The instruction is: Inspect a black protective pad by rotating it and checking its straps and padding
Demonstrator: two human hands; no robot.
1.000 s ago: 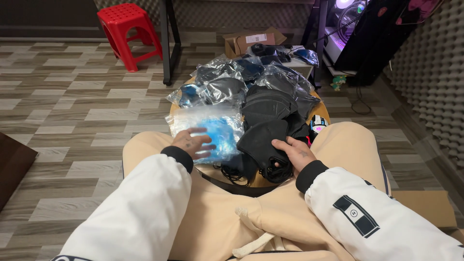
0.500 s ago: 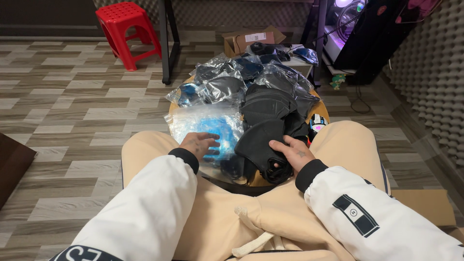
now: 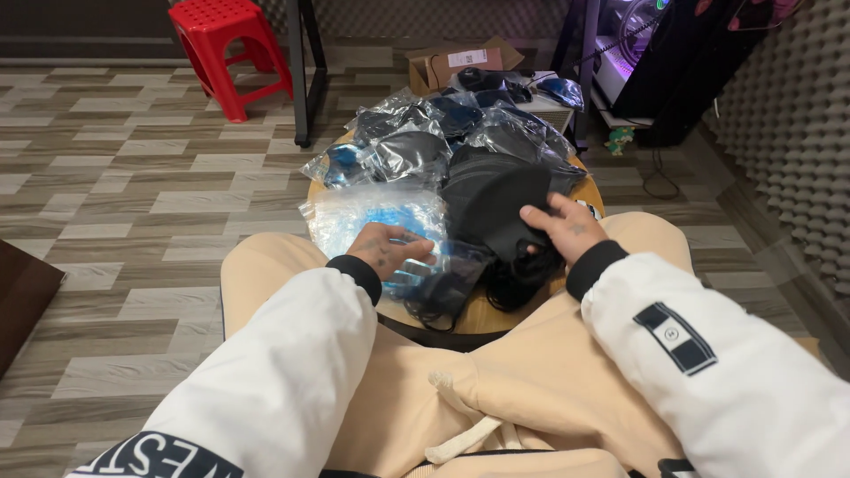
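We are sitting with a small round wooden counter (image 3: 496, 314) between our knees, and both hands are working at its near edge. Our left hand (image 3: 382, 252) is lying with its grip spread apart, fingers flat on a clear plastic bag (image 3: 376, 212) with blue inside, not clamped on it. Our right hand (image 3: 562, 228) is resting on a black mask (image 3: 496, 208); its fingers are curling over the fabric, but we cannot tell whether the grip is pinching it or only pressing. The mask is lying just left of the right hand and right of the left hand, so the right hand is the nearer one. Its long axis is running roughly away from us, loops trailing toward our lap. Beyond it, a heap of bagged masks (image 3: 425, 142) is covering the far half.
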